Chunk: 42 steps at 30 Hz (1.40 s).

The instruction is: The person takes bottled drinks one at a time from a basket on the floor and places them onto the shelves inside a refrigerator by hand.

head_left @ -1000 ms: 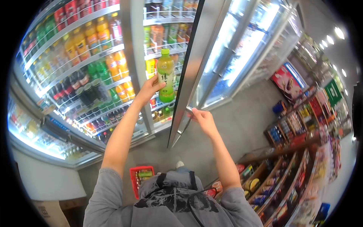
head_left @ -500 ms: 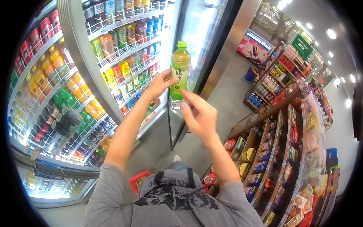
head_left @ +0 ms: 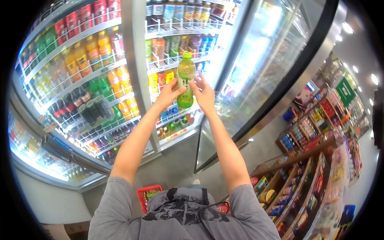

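Observation:
A green tea bottle (head_left: 185, 76) with a light green cap stands upright in front of me, its label facing me. My left hand (head_left: 169, 95) is closed on its left side, the thumb lying across the label. On the other side my right hand (head_left: 205, 95) grips the bottle at its right edge with the thumb on the label; its other fingers are partly behind. Beyond the bottle, drinks fill the shelves (head_left: 180, 31) of a lit fridge.
The glass fridge door (head_left: 256, 68) stands open at the right. Another fridge section (head_left: 76, 80) with cans and bottles is at the left. A red basket (head_left: 141, 200) sits on the floor beside me. Snack shelves (head_left: 296, 192) run along the right.
My right hand has come from apart to the bottle's right side. The bottle is now in front of the fridge shelves rather than the door, as my view has turned left.

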Each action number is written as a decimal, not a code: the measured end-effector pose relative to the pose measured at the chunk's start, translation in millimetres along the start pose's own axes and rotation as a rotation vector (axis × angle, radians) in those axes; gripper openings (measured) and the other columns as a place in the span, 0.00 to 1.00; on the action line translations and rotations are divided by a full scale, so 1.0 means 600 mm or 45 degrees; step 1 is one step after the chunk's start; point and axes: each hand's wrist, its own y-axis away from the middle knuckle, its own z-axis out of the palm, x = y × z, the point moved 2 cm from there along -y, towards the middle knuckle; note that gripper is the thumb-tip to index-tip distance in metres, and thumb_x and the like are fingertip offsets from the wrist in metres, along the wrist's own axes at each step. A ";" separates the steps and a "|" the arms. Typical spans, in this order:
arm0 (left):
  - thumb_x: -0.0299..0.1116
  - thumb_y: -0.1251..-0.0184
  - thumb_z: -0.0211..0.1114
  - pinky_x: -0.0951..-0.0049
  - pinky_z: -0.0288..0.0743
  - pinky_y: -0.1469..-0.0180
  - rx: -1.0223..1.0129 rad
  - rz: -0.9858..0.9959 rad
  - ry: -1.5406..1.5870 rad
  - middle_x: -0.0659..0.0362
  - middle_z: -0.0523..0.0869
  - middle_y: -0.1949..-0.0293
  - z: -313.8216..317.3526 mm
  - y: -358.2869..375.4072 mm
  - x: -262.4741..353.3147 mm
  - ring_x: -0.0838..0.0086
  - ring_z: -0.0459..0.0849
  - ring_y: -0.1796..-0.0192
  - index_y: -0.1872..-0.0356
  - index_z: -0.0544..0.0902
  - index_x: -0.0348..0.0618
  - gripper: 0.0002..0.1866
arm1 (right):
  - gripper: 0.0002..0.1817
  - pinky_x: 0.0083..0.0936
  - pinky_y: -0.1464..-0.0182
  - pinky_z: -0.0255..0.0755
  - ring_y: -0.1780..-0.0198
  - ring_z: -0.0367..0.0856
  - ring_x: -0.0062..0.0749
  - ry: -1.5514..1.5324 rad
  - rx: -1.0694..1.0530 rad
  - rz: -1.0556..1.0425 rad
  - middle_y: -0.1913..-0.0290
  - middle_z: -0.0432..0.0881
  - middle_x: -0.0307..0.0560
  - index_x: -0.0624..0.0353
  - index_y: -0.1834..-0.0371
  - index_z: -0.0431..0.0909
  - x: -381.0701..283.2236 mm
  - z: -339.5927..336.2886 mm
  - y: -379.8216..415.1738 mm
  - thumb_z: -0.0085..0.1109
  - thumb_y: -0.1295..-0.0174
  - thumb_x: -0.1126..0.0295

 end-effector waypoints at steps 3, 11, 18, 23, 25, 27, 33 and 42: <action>0.34 0.32 0.68 0.67 0.69 0.33 0.068 -0.073 -0.143 0.52 0.79 0.37 -0.056 0.002 0.017 0.68 0.76 0.34 0.30 0.68 0.34 0.32 | 0.34 0.29 0.44 0.77 0.44 0.82 0.34 -0.006 -0.230 -0.027 0.44 0.83 0.56 0.67 0.29 0.66 0.045 0.046 -0.047 0.66 0.34 0.63; 0.34 0.31 0.68 0.67 0.69 0.33 0.104 -0.079 -0.140 0.52 0.78 0.37 -0.107 0.001 0.007 0.67 0.76 0.34 0.28 0.65 0.35 0.34 | 0.33 0.27 0.43 0.77 0.45 0.84 0.35 -0.157 -0.515 0.123 0.46 0.84 0.55 0.69 0.34 0.72 0.060 0.067 -0.096 0.72 0.39 0.65; 0.36 0.30 0.67 0.68 0.70 0.34 0.070 -0.189 -0.018 0.53 0.80 0.39 -0.077 -0.035 -0.004 0.68 0.78 0.36 0.32 0.70 0.35 0.29 | 0.31 0.25 0.44 0.77 0.46 0.85 0.34 -0.160 -0.364 0.175 0.46 0.85 0.55 0.71 0.36 0.72 0.068 0.043 -0.104 0.71 0.40 0.67; 0.38 0.31 0.68 0.68 0.73 0.37 -0.031 -0.114 -0.156 0.51 0.81 0.41 -0.050 -0.074 -0.035 0.68 0.80 0.40 0.33 0.70 0.32 0.31 | 0.29 0.26 0.47 0.79 0.48 0.85 0.34 -0.069 -0.324 0.214 0.48 0.85 0.57 0.70 0.36 0.73 0.054 -0.014 -0.097 0.70 0.39 0.69; 0.39 0.33 0.69 0.68 0.75 0.39 -0.105 -0.127 -0.206 0.50 0.81 0.41 -0.027 -0.086 -0.039 0.66 0.81 0.41 0.33 0.70 0.32 0.32 | 0.27 0.26 0.48 0.80 0.48 0.85 0.34 -0.117 -0.358 0.254 0.48 0.85 0.56 0.69 0.38 0.73 0.056 -0.050 -0.096 0.69 0.39 0.70; 0.38 0.33 0.69 0.68 0.76 0.40 -0.156 -0.086 -0.224 0.50 0.82 0.42 0.003 -0.101 -0.048 0.67 0.81 0.40 0.32 0.69 0.33 0.33 | 0.27 0.26 0.48 0.80 0.48 0.85 0.34 -0.102 -0.343 0.287 0.48 0.85 0.57 0.70 0.37 0.73 0.066 -0.094 -0.096 0.69 0.39 0.71; 0.37 0.33 0.70 0.67 0.76 0.40 -0.148 -0.086 -0.127 0.48 0.82 0.42 0.033 -0.162 -0.091 0.66 0.81 0.40 0.31 0.68 0.33 0.34 | 0.30 0.27 0.47 0.79 0.45 0.84 0.34 -0.034 -0.327 0.273 0.44 0.83 0.57 0.70 0.32 0.69 0.108 -0.128 -0.146 0.65 0.37 0.73; 0.47 0.40 0.72 0.65 0.74 0.45 0.167 0.043 -0.862 0.46 0.78 0.48 -0.094 -0.340 -0.112 0.60 0.81 0.51 0.43 0.80 0.37 0.30 | 0.26 0.31 0.38 0.75 0.40 0.82 0.40 -0.053 -0.405 0.019 0.42 0.83 0.57 0.69 0.36 0.71 0.174 -0.045 -0.352 0.62 0.37 0.75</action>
